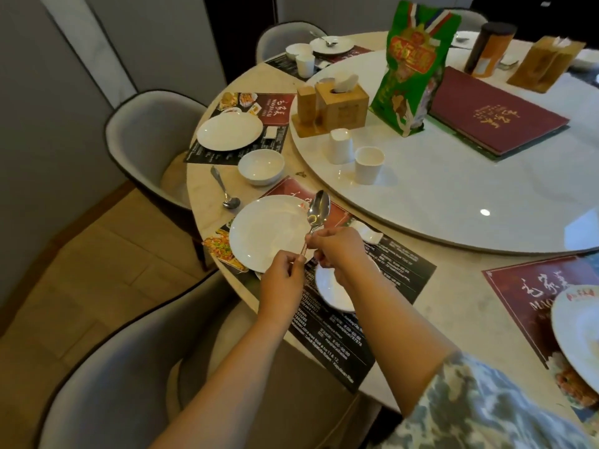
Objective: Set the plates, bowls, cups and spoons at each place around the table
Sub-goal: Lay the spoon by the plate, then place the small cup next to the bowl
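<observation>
Both hands pinch spoon handle: left hand nearer end, right hand mid; bowl end points far, over plate.

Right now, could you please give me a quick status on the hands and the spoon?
Both hands, left and right, pinch the spoon handle. Spoon held bowl-up over the near plate. Nothing in the way.

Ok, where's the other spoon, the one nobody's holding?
The loose metal spoon lies on the bare tabletop at left, between the small white bowl and the near white plate.
</observation>
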Demonstrator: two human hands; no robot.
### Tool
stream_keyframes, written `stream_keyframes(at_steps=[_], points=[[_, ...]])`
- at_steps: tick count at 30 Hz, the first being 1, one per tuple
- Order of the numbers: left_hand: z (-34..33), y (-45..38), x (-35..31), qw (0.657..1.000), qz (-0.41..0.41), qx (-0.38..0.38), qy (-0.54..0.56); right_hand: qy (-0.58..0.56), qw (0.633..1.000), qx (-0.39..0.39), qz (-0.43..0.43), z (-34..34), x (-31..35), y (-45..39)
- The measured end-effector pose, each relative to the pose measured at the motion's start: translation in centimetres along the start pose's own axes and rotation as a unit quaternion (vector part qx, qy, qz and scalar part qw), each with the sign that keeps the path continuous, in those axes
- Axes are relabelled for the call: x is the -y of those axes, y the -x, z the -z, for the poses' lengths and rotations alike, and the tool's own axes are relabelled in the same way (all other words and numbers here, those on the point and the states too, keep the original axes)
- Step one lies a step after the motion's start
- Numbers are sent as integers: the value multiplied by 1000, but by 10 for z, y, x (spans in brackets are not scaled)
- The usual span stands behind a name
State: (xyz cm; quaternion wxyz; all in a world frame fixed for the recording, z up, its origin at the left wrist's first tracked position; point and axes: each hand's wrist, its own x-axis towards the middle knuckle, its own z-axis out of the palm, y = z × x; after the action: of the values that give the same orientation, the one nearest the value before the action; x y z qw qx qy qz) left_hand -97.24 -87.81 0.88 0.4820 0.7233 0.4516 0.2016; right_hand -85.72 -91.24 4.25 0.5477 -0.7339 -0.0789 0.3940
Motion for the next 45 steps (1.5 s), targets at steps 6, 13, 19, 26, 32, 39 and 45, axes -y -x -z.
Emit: stream_keyframes(at_steps=[6,13,19,26,32,39,45], points=[[20,-10,21,997,65,-42,-7,388,896,-15,217,-18,-13,-16],[29,-16,35,992,102,-69,-22,549,794,4,262,-19,-31,-25],[29,-19,42,992,101,-73,-31,580,767,1,275,-20,-37,-25],[31,-17,48,993,105,-51,-18,573,773,9,271,-18,-37,-24],[38,-9,50,993,75,-67,-67,545,794,17,267,-14,-35,-19],[40,-8,27,982,-30,-109,-152,337,915,-5,223,5,-28,-4],[12,-31,-23,996,-64,-41,-52,257,937,-68,224,33,-10,-9]])
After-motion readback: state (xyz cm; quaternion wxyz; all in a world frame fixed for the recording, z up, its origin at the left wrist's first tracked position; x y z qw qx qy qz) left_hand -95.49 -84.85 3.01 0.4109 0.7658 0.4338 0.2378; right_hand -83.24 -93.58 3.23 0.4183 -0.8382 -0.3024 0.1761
